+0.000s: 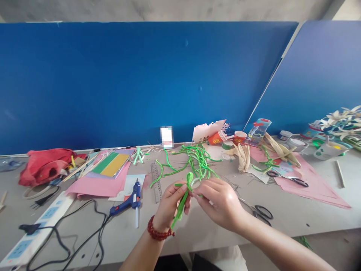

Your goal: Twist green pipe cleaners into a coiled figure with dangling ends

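Between the thumb and fingers of my left hand (pixel 172 199) is a bundle of green cord (pixel 182 207), looped at the top with loose ends hanging down. My right hand (pixel 222 203) is closed at the bundle's right side, pinching a short end of the same green cord. A pale, ring-shaped thing (pixel 195 183) shows just above the right fingertips; whether it is held I cannot tell. Just beyond both hands lies a tangled pile of green cords (pixel 199 160). To their left is a clear ruler (pixel 156 184) with a few strands near it.
On the left are a blue glue gun (pixel 131 198), a power strip (pixel 42 226) with black cables, coloured sheets (pixel 111 164) and red cloth (pixel 46 165). Black-handled scissors (pixel 262 214) lie right of my right arm. Farther right are paper cups (pixel 239 136), dried husks (pixel 242 158) and more scissors (pixel 296 180).
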### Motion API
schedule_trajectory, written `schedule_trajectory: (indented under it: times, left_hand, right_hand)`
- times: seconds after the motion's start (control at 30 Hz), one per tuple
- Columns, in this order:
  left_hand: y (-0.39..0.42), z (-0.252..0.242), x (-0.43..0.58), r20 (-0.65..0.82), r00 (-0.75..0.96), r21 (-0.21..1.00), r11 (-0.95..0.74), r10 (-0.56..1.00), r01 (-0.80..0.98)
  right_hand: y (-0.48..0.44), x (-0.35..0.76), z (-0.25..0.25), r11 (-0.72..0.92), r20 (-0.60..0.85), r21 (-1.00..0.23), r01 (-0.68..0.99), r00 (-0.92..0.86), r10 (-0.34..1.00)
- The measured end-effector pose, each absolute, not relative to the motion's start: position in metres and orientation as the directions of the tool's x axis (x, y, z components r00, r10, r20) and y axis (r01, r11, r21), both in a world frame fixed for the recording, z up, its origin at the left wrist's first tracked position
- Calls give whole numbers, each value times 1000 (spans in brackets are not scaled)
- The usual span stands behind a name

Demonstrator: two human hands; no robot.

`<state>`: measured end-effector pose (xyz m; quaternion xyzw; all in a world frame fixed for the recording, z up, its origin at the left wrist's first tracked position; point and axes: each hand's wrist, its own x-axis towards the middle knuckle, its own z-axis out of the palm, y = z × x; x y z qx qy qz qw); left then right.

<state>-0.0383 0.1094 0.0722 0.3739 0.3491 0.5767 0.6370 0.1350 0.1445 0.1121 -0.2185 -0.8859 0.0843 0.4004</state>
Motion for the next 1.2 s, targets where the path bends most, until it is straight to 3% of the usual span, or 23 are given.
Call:
schedule_trajectory:
  times: [0.2,0.37,0.57,0.77,1.2]
  left_hand:
    - [106,66,-26,102,16,809,-74,995,-583]
    - [111,67,-24,195,-140,869,-237,971,-434]
    - [115,68,-34,188,-69,929,-201,980,-310]
    - [117,66,-37,218,-122,947,-240,968,-214]
    - [118,60,-34,99,-174,924,-156,980,-348]
  right_hand:
    - [148,136,106,863,723,-473,178,-481,495]
    - [153,132,98,866,728,-459,201,-473,496]
    - [162,132,96,815,661,-486,315,-478,579]
    - [165,125,92,819,656,-514,253,-499,566]
    - [168,120,86,741,607,-642,197,-462,647]
